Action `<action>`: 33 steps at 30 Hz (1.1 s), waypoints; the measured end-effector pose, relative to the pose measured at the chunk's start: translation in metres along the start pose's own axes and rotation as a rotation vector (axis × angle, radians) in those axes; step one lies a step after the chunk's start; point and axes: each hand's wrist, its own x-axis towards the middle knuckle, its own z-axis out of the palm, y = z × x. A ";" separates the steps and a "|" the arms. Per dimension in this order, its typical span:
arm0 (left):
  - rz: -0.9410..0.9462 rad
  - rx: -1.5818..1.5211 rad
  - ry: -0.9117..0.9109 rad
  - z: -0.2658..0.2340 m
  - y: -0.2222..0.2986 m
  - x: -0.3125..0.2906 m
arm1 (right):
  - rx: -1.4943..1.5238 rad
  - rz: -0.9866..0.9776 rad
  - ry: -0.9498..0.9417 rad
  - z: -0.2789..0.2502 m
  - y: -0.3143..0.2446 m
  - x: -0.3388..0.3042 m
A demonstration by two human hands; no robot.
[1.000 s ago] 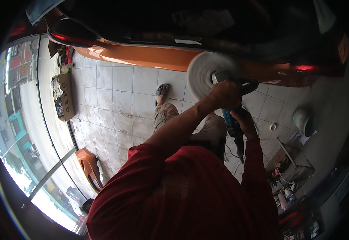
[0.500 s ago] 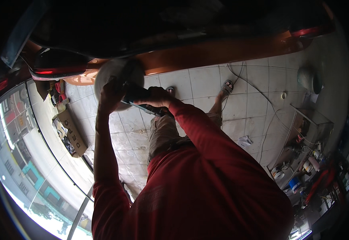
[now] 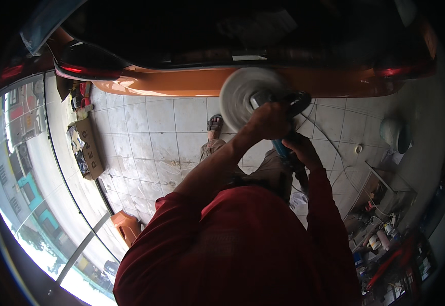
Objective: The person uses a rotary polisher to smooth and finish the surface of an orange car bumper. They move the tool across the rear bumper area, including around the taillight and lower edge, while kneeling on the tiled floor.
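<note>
My two hands hold a teal-and-black polisher [image 3: 282,149] with a large round white pad [image 3: 235,99]. My left hand [image 3: 271,121] is closed round its front end, close behind the pad. Farther back, my right hand [image 3: 304,151] wraps round the body, its fingers partly hidden. The pad overlaps the middle of a car's orange rear bumper [image 3: 181,84]; whether it touches the paint I cannot tell. Circular streaks blur the pad's face. Dark bodywork lies above the bumper, with a red tail light [image 3: 87,70] at the left.
A cable [image 3: 329,140] runs over the tiled floor [image 3: 156,115] at right. Beyond it are a tape roll [image 3: 358,149], a rounded pale container [image 3: 396,135] and a cluttered cart [image 3: 380,188]. At left, a cardboard box [image 3: 91,153] and an orange container [image 3: 126,227] stand near the glass.
Both hands have carried the polisher from the bumper's left end rightward to its middle. The pad now shows its streaked face more fully, and my body has shifted along.
</note>
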 end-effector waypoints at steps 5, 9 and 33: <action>0.090 0.049 -0.141 0.058 0.061 0.064 | 0.100 0.177 0.138 -0.080 0.034 -0.039; 0.075 0.028 -0.165 0.044 0.048 0.054 | 0.082 0.147 0.121 -0.058 0.019 -0.031; 0.530 0.712 0.067 -0.097 -0.146 -0.074 | -0.262 -0.072 -0.298 0.122 -0.049 0.075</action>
